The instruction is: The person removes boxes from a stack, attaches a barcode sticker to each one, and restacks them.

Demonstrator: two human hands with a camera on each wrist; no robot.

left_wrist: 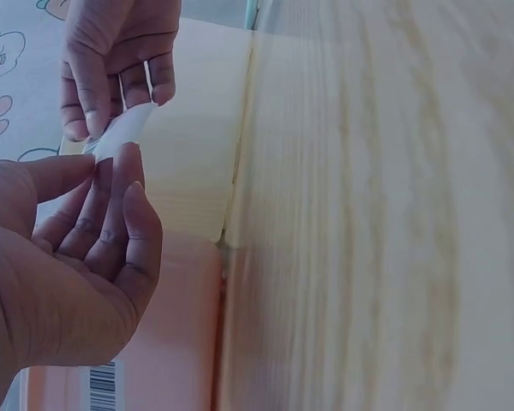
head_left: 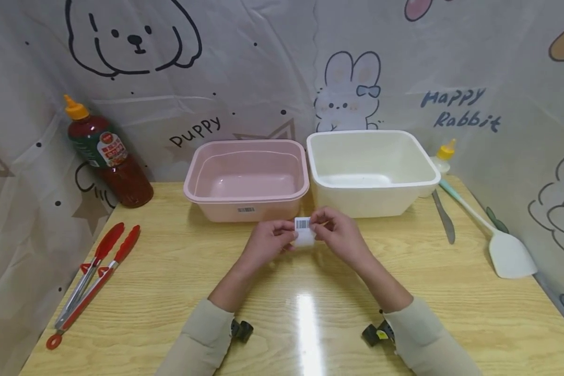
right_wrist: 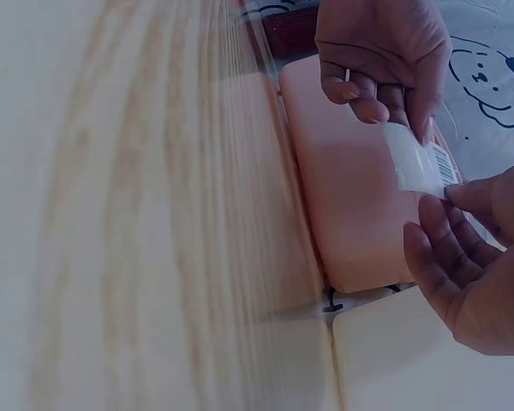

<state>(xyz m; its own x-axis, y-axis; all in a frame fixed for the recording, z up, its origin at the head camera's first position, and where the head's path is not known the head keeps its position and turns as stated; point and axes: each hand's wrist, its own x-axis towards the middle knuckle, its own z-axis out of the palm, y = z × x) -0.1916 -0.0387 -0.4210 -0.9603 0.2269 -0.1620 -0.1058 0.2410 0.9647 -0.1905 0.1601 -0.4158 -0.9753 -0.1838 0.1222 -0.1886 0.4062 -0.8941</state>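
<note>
Both hands meet over the middle of the wooden table (head_left: 169, 292), just in front of two tubs. Between them is a small white packet (head_left: 304, 232) with a barcode label. My left hand (head_left: 268, 241) pinches its left side and my right hand (head_left: 335, 230) pinches its upper right edge. In the left wrist view the left hand's fingers (left_wrist: 111, 214) curl under the pale packet (left_wrist: 128, 128). The right wrist view shows the packet (right_wrist: 420, 163) with its barcode, held between the left hand above it and the right hand's fingertips (right_wrist: 450, 214) below.
A pink tub (head_left: 246, 177) and a white tub (head_left: 371, 169) stand side by side at the back. Red tongs (head_left: 91, 277) lie at the left, with a dark sauce bottle (head_left: 108, 154) behind them. A knife (head_left: 444, 216), a white spatula (head_left: 503, 245) and a small yellow-capped bottle (head_left: 444, 156) are at the right.
</note>
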